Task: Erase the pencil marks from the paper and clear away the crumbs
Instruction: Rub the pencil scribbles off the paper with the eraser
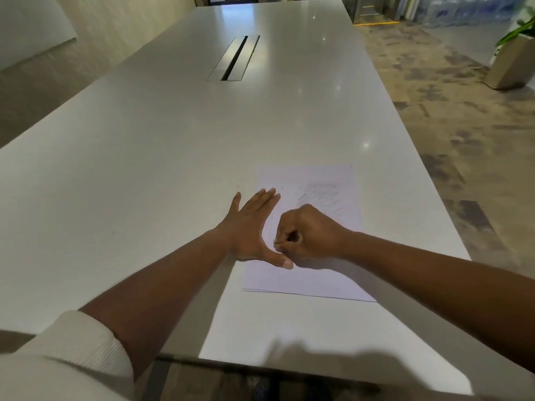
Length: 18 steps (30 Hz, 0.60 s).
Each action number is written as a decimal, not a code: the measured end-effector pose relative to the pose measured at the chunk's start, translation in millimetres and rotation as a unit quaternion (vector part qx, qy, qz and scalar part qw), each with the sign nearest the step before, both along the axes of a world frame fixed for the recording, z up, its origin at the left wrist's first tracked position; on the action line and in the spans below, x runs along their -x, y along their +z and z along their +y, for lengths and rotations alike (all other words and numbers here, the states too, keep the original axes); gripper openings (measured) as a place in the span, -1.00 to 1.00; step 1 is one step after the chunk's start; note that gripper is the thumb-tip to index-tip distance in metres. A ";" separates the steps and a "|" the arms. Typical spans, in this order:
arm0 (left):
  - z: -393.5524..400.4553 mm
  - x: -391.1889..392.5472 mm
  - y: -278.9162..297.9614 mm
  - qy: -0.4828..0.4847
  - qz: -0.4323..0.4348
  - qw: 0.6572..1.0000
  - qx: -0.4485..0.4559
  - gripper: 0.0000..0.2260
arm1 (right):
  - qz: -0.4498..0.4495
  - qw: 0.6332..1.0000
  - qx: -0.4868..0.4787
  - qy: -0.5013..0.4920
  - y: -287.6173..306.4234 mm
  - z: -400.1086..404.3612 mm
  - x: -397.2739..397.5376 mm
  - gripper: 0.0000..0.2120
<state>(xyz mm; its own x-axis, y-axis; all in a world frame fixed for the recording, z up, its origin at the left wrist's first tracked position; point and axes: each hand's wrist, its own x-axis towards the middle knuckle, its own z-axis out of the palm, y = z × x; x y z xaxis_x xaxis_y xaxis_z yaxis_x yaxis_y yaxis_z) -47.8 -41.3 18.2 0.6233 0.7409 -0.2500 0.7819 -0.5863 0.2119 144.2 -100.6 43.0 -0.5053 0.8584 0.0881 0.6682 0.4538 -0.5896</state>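
Observation:
A white sheet of paper (324,273) lies on the grey table near its right edge. Faint pencil marks (324,195) show on its upper right part, and a few dark crumbs (282,188) dot the upper left. My left hand (250,227) lies flat with straight fingers across the paper's left edge, thumb spread out toward the right. My right hand (307,233) is curled into a fist over the middle of the paper and pinches a small white eraser (276,242), of which only a sliver shows at the fingertips.
The long grey table (173,154) stretches far ahead, with a metal cable slot (234,57) set into its middle. Its right edge runs close to the paper, with carpeted floor beyond. A planter (512,62) stands at the far right.

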 end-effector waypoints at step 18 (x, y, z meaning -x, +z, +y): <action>0.4 -0.2 1.6 -0.004 0.009 1.000 0.005 0.40 | -0.016 1.000 0.002 -0.014 5.9 13.5 -5.0 -0.88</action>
